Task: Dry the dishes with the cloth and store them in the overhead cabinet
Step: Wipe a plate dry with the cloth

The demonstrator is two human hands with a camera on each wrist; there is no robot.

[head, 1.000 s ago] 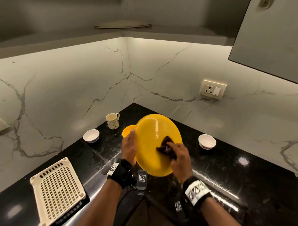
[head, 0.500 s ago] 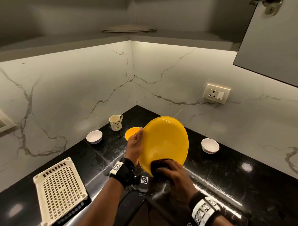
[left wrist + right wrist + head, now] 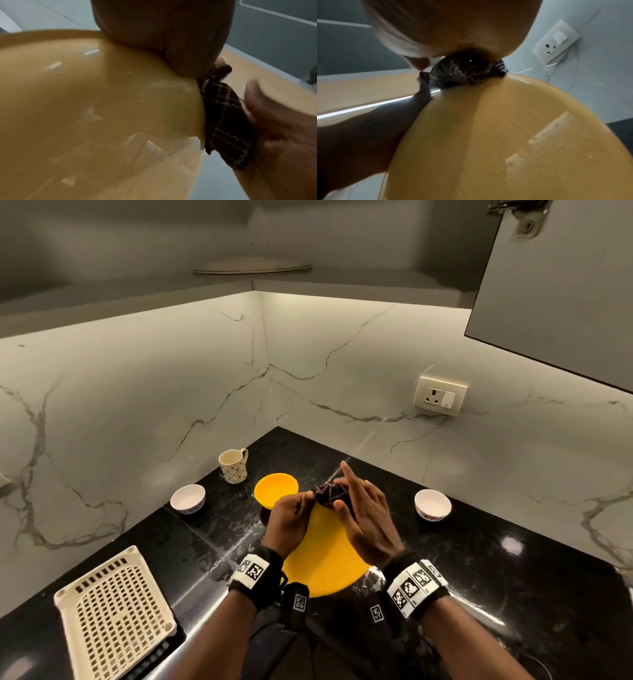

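I hold a large yellow plate (image 3: 325, 556) tilted over the black counter, its far rim raised. My left hand (image 3: 295, 510) grips that rim on the left, with the thumb pressed on the plate (image 3: 102, 108). My right hand (image 3: 358, 505) holds a bunched dark patterned cloth (image 3: 330, 494) against the top rim, index finger pointing out. In the left wrist view the cloth (image 3: 226, 121) wraps over the plate's edge. In the right wrist view the cloth (image 3: 465, 73) sits on the rim of the plate (image 3: 488, 135), which shows water streaks.
On the counter stand a yellow bowl (image 3: 275, 489), a patterned mug (image 3: 234, 465) and two white bowls (image 3: 188, 498) (image 3: 432, 505). A cream drying rack (image 3: 114, 614) lies front left. An open cabinet door (image 3: 555, 296) hangs upper right; the overhead shelf holds a plate (image 3: 251, 266).
The plate has tipped from upright and facing me to leaning away. My right hand moved the cloth from the plate's lower edge up to its top rim, beside my left hand.
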